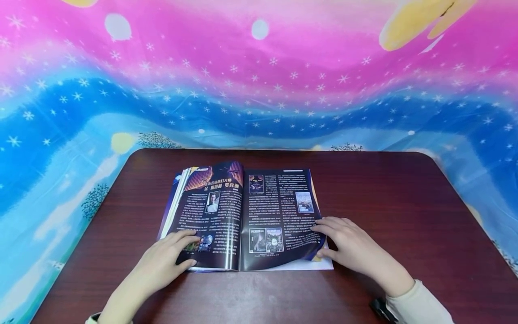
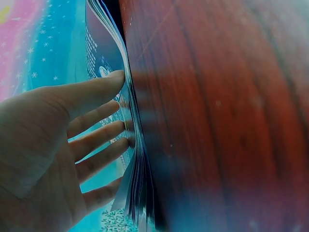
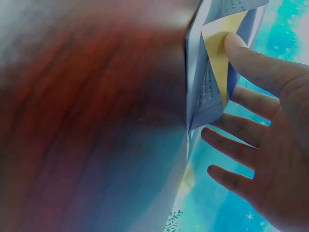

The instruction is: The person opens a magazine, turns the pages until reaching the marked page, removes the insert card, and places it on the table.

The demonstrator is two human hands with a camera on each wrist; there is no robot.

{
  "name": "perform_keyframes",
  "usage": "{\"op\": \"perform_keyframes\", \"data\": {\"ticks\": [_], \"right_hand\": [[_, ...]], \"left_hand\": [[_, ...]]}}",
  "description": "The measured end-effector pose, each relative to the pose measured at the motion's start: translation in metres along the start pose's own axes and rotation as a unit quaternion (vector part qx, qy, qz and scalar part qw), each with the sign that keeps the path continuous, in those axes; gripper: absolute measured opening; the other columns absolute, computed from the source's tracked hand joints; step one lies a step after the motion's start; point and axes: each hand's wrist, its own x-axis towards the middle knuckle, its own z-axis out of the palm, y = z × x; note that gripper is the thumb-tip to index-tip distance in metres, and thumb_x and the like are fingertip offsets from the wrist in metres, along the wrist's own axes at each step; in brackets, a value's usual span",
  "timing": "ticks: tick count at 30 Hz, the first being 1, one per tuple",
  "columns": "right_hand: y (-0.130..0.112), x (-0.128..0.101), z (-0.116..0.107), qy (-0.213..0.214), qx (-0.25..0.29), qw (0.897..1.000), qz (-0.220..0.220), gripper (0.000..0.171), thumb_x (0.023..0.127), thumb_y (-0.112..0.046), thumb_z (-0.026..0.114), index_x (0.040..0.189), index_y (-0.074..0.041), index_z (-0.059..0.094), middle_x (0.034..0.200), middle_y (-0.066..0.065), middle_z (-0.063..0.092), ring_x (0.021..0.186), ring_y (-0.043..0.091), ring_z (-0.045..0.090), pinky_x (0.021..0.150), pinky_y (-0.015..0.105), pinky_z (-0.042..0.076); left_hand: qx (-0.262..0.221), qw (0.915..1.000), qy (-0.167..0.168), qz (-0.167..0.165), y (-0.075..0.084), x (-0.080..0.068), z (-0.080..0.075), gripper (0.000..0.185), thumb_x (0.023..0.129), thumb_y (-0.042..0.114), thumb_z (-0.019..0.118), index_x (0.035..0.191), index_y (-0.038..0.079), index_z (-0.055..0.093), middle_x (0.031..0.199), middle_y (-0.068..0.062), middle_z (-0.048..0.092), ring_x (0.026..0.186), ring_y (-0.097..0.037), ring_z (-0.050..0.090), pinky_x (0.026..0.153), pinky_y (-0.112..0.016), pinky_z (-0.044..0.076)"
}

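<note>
An open magazine (image 1: pixel 238 216) with dark, printed pages lies on the table. At its lower left corner my left hand (image 1: pixel 159 258) rests on the left page, fingers extended and spread, thumb at the bottom edge. The left wrist view shows the thumb touching the side of the page stack (image 2: pixel 133 106). At the lower right, my right hand (image 1: pixel 352 247) pinches the outer edge of the right page (image 1: pixel 291 225), whose lower corner is lifted. From the right wrist, the thumb presses on a yellow patch (image 3: pixel 219 48) of the curled page, with the index finger behind it.
The dark reddish-brown table (image 1: pixel 388 193) has rounded far corners. Behind and beside it hangs a pink and blue cloth (image 1: pixel 243 67) with snowflakes. A small black object (image 1: pixel 382 310) sits by the right sleeve (image 1: pixel 421 306).
</note>
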Motion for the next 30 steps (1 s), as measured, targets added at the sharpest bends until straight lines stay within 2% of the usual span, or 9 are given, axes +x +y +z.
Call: {"op": "perform_keyframes", "data": {"ticks": [10, 16, 20, 26, 30], "right_hand": [[-0.002, 0.011, -0.008, 0.06, 0.006, 0.998, -0.017, 0.049, 0.079, -0.035, 0.084, 0.119, -0.01, 0.07, 0.129, 0.008, 0.063, 0.125, 0.029, 0.054, 0.104, 0.052, 0.041], [-0.006, 0.021, -0.015, 0.126, 0.007, 0.99, -0.061, 0.046, 0.078, -0.035, 0.084, 0.115, -0.01, 0.071, 0.123, 0.007, 0.066, 0.123, 0.028, 0.055, 0.104, 0.048, 0.04], [-0.01, 0.026, -0.02, 0.154, 0.004, 0.985, -0.082, 0.045, 0.08, -0.037, 0.081, 0.114, -0.01, 0.07, 0.12, 0.005, 0.067, 0.123, 0.027, 0.055, 0.107, 0.045, 0.038], [-0.017, 0.035, -0.028, 0.193, 0.018, 0.975, -0.103, 0.041, 0.081, -0.039, 0.079, 0.11, -0.013, 0.07, 0.114, 0.0, 0.066, 0.125, 0.027, 0.052, 0.11, 0.041, 0.033], [-0.025, 0.042, -0.035, 0.208, 0.03, 0.971, -0.111, 0.039, 0.081, -0.039, 0.079, 0.109, -0.014, 0.07, 0.113, -0.001, 0.066, 0.126, 0.026, 0.051, 0.11, 0.04, 0.033]], "left_hand": [[-0.028, 0.9995, -0.011, -0.007, -0.011, 0.001, 0.001, 0.053, 0.079, 0.029, 0.084, 0.128, 0.02, 0.066, 0.134, -0.007, 0.058, 0.124, -0.035, 0.054, 0.094, -0.061, 0.047], [-0.04, 0.9991, -0.008, -0.008, -0.014, 0.002, 0.002, 0.053, 0.078, 0.03, 0.085, 0.126, 0.02, 0.066, 0.134, -0.005, 0.058, 0.124, -0.034, 0.054, 0.093, -0.061, 0.047], [-0.041, 0.9991, -0.005, -0.005, -0.014, 0.003, 0.001, 0.053, 0.077, 0.03, 0.086, 0.126, 0.019, 0.067, 0.133, -0.005, 0.058, 0.123, -0.034, 0.055, 0.093, -0.06, 0.048], [-0.037, 0.9991, 0.018, 0.01, -0.011, 0.004, 0.001, 0.05, 0.078, 0.028, 0.085, 0.123, 0.016, 0.068, 0.13, -0.006, 0.061, 0.121, -0.032, 0.057, 0.096, -0.056, 0.048], [-0.059, 0.9975, 0.035, 0.019, 0.0, 0.007, -0.001, 0.044, 0.083, 0.028, 0.082, 0.124, 0.018, 0.068, 0.128, -0.002, 0.063, 0.118, -0.026, 0.06, 0.096, -0.051, 0.049]]}}
